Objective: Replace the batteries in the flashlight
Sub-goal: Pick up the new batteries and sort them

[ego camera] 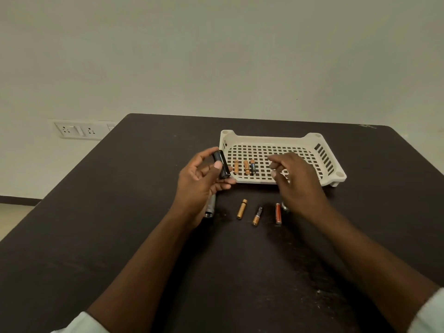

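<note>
My left hand grips a black cylindrical battery holder between thumb and fingers, tilted upright beside the tray's left end. Below that hand lies the silver flashlight body on the dark table, partly hidden by my wrist. My right hand hovers over the tray's front edge with fingers apart and nothing in it. Three small batteries lie inside the white tray. On the table in front of me lie a gold battery, a black-and-copper battery and a red battery.
A small silver part peeks out beside my right wrist, next to the red battery. The dark table stretches to a pale wall, with a white socket panel at the far left.
</note>
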